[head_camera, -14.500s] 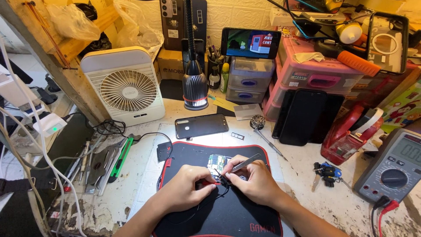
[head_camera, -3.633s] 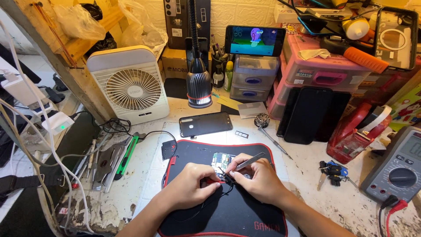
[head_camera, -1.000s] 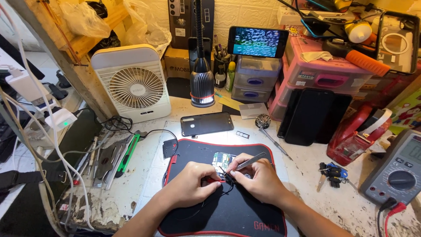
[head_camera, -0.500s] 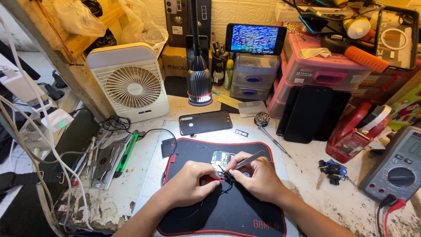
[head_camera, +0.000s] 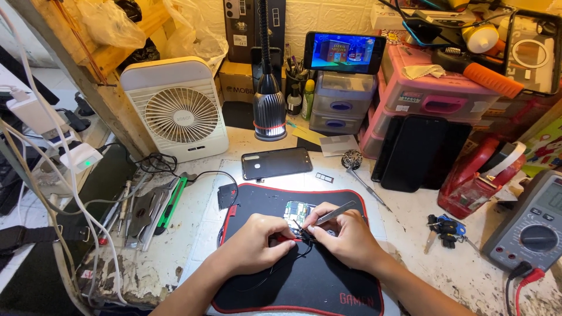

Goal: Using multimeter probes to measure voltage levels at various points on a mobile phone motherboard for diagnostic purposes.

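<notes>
Hands met over black mat [head_camera: 304, 281]: tweezers [head_camera: 335, 213] pinched by right hand [head_camera: 345, 240], red probe [head_camera: 285, 238] gripped by left hand [head_camera: 257, 243], circuit board [head_camera: 295, 210] touched.

A phone-repair workshop: multimeter [head_camera: 530, 231] at right, hand tools [head_camera: 140, 208] at left, parts drawers [head_camera: 342, 102] and lamp [head_camera: 269, 105] crowd the worktop [head_camera: 410, 234].

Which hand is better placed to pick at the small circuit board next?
Probably the right hand: it holds the tweezers, tips near the circuit board. The left hand pins a wire beside it.
</notes>
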